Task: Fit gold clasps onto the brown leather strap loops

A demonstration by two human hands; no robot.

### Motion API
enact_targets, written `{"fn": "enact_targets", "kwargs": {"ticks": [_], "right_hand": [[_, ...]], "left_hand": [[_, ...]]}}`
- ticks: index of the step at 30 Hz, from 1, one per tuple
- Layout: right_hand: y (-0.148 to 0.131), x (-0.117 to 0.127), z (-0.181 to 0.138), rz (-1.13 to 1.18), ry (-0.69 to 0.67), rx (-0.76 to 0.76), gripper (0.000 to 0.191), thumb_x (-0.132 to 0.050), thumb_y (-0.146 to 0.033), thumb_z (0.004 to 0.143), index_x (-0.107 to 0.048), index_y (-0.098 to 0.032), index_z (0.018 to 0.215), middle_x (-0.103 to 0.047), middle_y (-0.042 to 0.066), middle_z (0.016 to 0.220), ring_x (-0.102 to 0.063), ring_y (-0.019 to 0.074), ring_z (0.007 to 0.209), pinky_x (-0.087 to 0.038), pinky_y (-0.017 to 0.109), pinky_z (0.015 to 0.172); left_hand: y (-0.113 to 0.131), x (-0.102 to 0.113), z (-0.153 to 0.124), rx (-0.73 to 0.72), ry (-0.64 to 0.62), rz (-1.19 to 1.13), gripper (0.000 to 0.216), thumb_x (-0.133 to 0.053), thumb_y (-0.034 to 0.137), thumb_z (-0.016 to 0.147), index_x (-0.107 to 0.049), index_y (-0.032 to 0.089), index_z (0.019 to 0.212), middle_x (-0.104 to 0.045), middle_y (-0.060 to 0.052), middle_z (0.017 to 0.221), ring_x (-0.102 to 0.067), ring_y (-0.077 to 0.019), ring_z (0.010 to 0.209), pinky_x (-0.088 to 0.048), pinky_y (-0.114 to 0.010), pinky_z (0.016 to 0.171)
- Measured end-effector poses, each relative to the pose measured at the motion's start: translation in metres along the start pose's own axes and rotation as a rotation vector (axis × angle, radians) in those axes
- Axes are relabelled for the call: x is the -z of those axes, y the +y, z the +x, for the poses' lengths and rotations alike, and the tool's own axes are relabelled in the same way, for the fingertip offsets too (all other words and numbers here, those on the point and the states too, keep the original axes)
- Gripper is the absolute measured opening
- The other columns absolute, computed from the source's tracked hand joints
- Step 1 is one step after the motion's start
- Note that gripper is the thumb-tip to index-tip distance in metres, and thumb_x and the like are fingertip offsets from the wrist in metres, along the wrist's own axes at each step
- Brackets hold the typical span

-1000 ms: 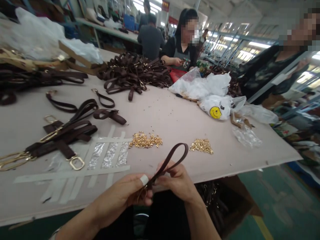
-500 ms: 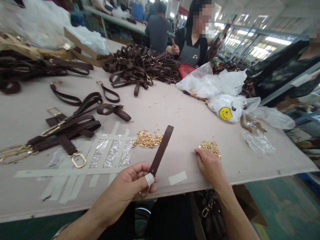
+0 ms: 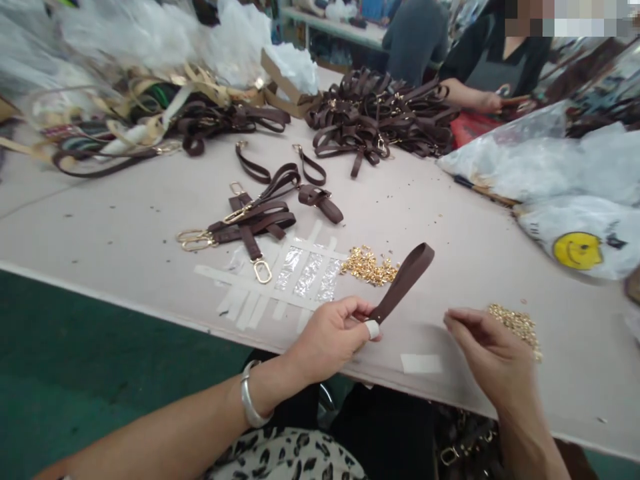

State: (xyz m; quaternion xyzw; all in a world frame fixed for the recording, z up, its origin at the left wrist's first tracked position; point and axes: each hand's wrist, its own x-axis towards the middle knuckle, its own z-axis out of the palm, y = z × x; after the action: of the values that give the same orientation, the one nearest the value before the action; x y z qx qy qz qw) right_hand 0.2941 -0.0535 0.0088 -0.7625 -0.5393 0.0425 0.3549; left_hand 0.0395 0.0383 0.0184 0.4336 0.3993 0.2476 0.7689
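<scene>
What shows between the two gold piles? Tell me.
In the head view, the brown strap loop, raised in the left hand, and part of the right hand show between them.

Your left hand [image 3: 333, 333] conceals the lower end of the brown strap [image 3: 403, 283]. Your right hand [image 3: 493, 360] partly covers a heap of gold pieces [image 3: 515, 321]; anything pinched in its fingertips is too small to tell. The upper edge crops the co-worker [image 3: 503, 70] opposite you.

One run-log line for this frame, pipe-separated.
left hand: holds brown strap | right hand: fingertips pinched, contents unclear, beside nearest gold pile | tape strip: on table between hands
</scene>
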Motion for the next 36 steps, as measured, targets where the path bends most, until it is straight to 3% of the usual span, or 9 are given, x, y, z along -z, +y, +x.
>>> {"fn": "enact_targets", "kwargs": {"ticks": [3, 6, 11, 17, 22, 29, 36], "right_hand": [[-0.048, -0.025, -0.017, 0.39, -0.017, -0.099, 0.02, -0.078, -0.034, 0.08, -0.072, -0.021, 0.095, -0.075, 0.003, 0.088, -0.071, 0.0175, 0.075, -0.058, 0.03, 0.071], [-0.076, -0.048, -0.027, 0.482, -0.056, -0.021, 0.015, -0.077, -0.027, 0.082, -0.072, -0.022, 0.095, -0.075, 0.002, 0.088, -0.07, 0.0155, 0.078, -0.058, 0.027, 0.073], [-0.079, -0.062, -0.029, 0.368, -0.06, 0.108, 0.01, -0.072, -0.023, 0.086, -0.071, -0.024, 0.096, -0.075, 0.0, 0.09, -0.07, 0.0149, 0.081, -0.055, 0.026, 0.076], [-0.085, -0.052, -0.025, 0.177, -0.078, 0.32, 0.012, -0.068, -0.016, 0.088, -0.071, -0.025, 0.095, -0.075, -0.002, 0.09, -0.07, 0.0125, 0.078, -0.055, 0.023, 0.075], [-0.093, -0.049, -0.025, 0.099, -0.068, 0.429, 0.015, -0.065, -0.011, 0.089, -0.069, -0.024, 0.095, -0.075, -0.002, 0.091, -0.07, 0.0113, 0.083, -0.054, 0.021, 0.079], [-0.089, -0.054, -0.031, 0.087, -0.038, 0.301, 0.009, -0.068, -0.018, 0.088, -0.07, -0.024, 0.093, -0.073, -0.003, 0.083, -0.067, 0.0109, 0.072, -0.053, 0.022, 0.074], [-0.099, -0.064, -0.038, 0.496, -0.058, -0.151, 0.013, -0.069, -0.027, 0.084, -0.059, -0.021, 0.09, -0.063, -0.003, 0.08, -0.062, 0.0127, 0.073, -0.051, 0.025, 0.069]], "left_hand": [[-0.005, 0.002, 0.001, -0.071, -0.008, -0.001, 0.01, -0.069, 0.015, 0.078, -0.07, 0.017, 0.088, -0.071, 0.0, 0.076, -0.06, -0.0098, 0.065, -0.043, -0.02, 0.063], [-0.01, 0.004, 0.002, -0.134, -0.014, 0.022, 0.011, -0.067, 0.015, 0.08, -0.071, 0.017, 0.089, -0.073, -0.001, 0.082, -0.062, -0.0109, 0.07, -0.045, -0.021, 0.066], [-0.017, 0.009, 0.001, -0.235, -0.021, 0.106, 0.014, -0.062, 0.016, 0.084, -0.071, 0.017, 0.094, -0.073, -0.003, 0.088, -0.065, -0.014, 0.08, -0.048, -0.022, 0.072], [-0.028, 0.012, 0.002, -0.485, 0.078, 0.344, 0.014, -0.062, 0.016, 0.084, -0.072, 0.016, 0.093, -0.071, -0.002, 0.082, -0.064, -0.0146, 0.075, -0.049, -0.025, 0.071], [-0.031, 0.012, 0.002, -0.589, 0.116, 0.43, 0.015, -0.061, 0.011, 0.083, -0.072, 0.014, 0.092, -0.07, -0.003, 0.081, -0.063, -0.0141, 0.074, -0.048, -0.025, 0.07], [-0.035, 0.012, 0.003, -0.658, 0.106, 0.507, 0.017, -0.059, 0.01, 0.084, -0.071, 0.012, 0.095, -0.07, -0.005, 0.084, -0.063, -0.0152, 0.079, -0.048, -0.026, 0.074], [-0.024, 0.017, -0.004, -0.576, 0.045, 0.547, 0.021, -0.054, 0.014, 0.085, -0.072, 0.019, 0.095, -0.072, -0.004, 0.089, -0.067, -0.0181, 0.086, -0.051, -0.026, 0.078]]}}
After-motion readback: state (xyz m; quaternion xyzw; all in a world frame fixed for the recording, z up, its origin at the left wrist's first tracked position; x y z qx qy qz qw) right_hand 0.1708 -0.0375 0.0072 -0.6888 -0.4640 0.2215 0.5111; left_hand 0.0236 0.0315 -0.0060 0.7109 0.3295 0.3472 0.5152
